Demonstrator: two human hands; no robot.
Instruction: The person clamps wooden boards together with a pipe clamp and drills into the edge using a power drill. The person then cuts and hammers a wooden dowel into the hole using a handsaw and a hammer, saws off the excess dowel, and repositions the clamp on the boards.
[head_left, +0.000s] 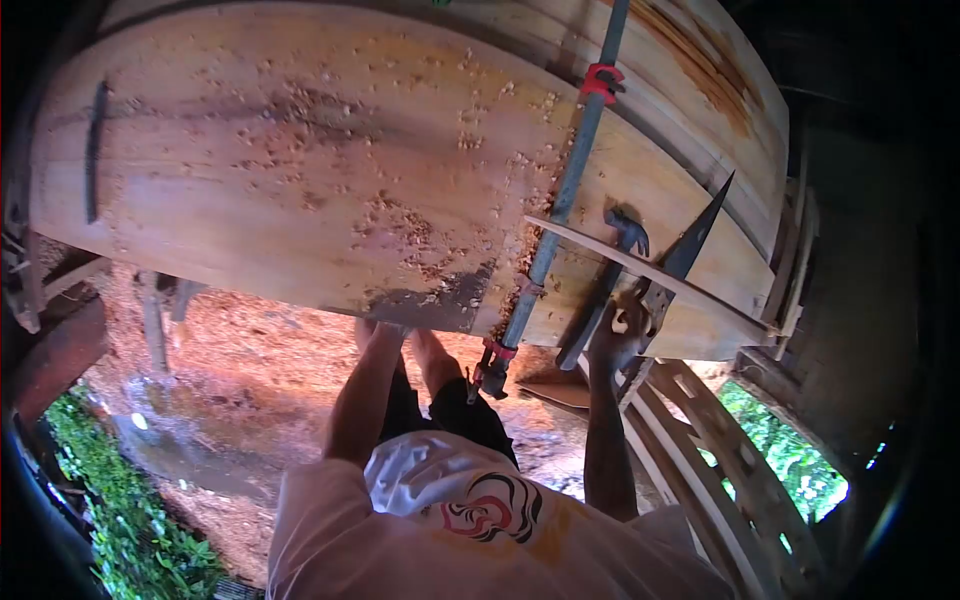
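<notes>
Wood shavings [400,235] lie scattered over the broad, pale-brown wooden panel [210,225] with curved edges, and a long grey metal pipe clamp with red fittings [567,195] runs across it. From where I stand, the dark-bladed handsaw with a pale handle [690,243] lies toward the panel's right side, under a thin wooden strip [712,306], its tip pointing away from the wearer. The right hand [611,343] is at the saw's handle, fingers bent, though in that shadow I cannot tell how tightly they close. The left hand [388,329] is down by the near edge; its fingers are too indistinct to read. Beside the saw lies a dark claw hammer [590,312], also crossed by the strip. I'd say the saw wants a full, firm wrap of the handle, the wrist straight, and the blade drawn flat and slowly so it neither catches the strip nor knocks the hammer.
</notes>
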